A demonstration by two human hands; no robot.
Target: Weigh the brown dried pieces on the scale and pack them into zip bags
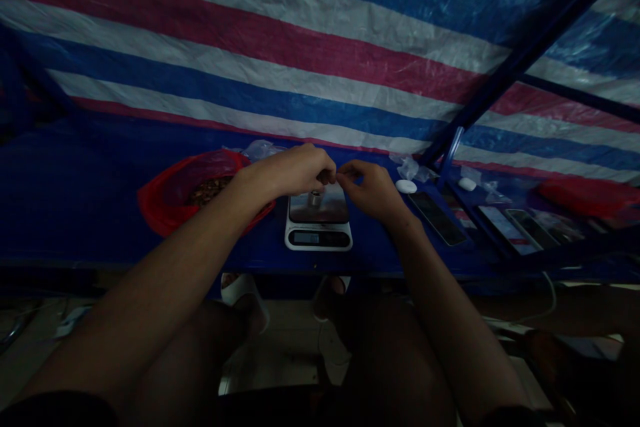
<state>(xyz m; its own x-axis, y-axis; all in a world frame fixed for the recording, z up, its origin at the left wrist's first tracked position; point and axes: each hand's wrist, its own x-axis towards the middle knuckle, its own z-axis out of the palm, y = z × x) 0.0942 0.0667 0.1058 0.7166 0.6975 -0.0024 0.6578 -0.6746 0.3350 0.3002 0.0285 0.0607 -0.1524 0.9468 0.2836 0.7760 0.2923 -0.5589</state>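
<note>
A white kitchen scale with a lit display stands on the blue table. On its metal plate sits a small shiny metal cylinder. My left hand hovers just above the cylinder with its fingers curled closed. My right hand meets it from the right, thumb and forefinger pinched together. The fingertips of both hands nearly touch over the back of the scale. Anything between them is too small and dark to make out.
Left of the scale lies an open red plastic bag holding many small brownish pieces. To the right are a white earbud case, a dark phone and other phones. Blue metal posts and a striped tarp stand behind.
</note>
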